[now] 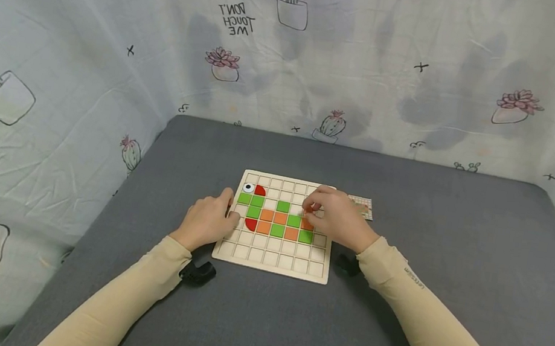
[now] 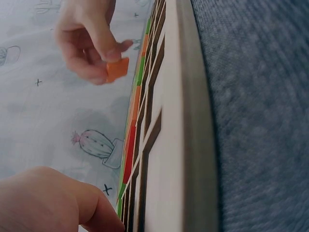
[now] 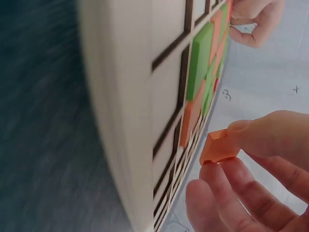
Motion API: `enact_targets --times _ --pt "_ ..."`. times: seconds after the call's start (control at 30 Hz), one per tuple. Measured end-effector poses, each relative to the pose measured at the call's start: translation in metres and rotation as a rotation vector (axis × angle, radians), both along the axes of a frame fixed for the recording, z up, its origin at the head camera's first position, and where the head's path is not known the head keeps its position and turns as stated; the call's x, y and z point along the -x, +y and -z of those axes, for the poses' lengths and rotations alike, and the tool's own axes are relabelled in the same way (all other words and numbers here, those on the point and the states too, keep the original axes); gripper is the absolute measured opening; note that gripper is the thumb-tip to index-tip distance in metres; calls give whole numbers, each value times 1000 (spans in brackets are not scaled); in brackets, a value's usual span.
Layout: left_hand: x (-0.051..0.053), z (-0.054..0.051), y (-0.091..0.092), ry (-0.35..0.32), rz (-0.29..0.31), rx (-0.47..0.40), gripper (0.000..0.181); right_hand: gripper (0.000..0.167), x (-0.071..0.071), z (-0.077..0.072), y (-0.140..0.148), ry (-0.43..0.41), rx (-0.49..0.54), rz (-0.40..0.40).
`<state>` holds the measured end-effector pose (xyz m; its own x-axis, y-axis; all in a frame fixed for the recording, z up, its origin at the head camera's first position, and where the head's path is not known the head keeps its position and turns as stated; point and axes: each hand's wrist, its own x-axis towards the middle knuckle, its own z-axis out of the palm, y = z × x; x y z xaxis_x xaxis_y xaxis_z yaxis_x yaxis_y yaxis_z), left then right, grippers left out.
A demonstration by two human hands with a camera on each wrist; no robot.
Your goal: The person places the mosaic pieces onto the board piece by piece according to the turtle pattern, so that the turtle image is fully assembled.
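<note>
A pale wooden grid board [image 1: 271,259] lies on the grey table, with green, orange and red tiles set in several squares. A round eye tile [image 1: 248,188] sits near its far left corner. My left hand [image 1: 207,221] rests at the board's left edge, thumb and forefinger apart and touching it. Over the right part of the board, my right hand [image 1: 338,215] pinches an orange tile [image 3: 220,146] between thumb and fingers. That tile is held above the surface, clear of the squares. Part of the board's right side is hidden under the right hand.
A small patterned card [image 1: 366,207] lies beside the board's far right corner, partly behind the right hand. Black wrist straps [image 1: 198,273] show under the sleeves. A printed cloth [image 1: 330,53] hangs behind the grey table [image 1: 251,328] and along its sides.
</note>
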<state>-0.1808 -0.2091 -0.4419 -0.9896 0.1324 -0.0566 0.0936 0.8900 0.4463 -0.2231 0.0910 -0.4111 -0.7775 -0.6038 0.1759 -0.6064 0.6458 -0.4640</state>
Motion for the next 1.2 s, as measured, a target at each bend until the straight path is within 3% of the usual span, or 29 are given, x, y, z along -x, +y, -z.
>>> enact_targets --times 0.37,0.8,1.2 --pt "0 -1 0 3 -2 11 19 7 10 4 -18 -7 30 -43" --pt "1 -2 2 -9 -6 13 20 11 11 1 -23 -26 -74 -49" --pt "0 -3 1 -9 -1 10 20 16 11 2 -23 -33 -84 -43"
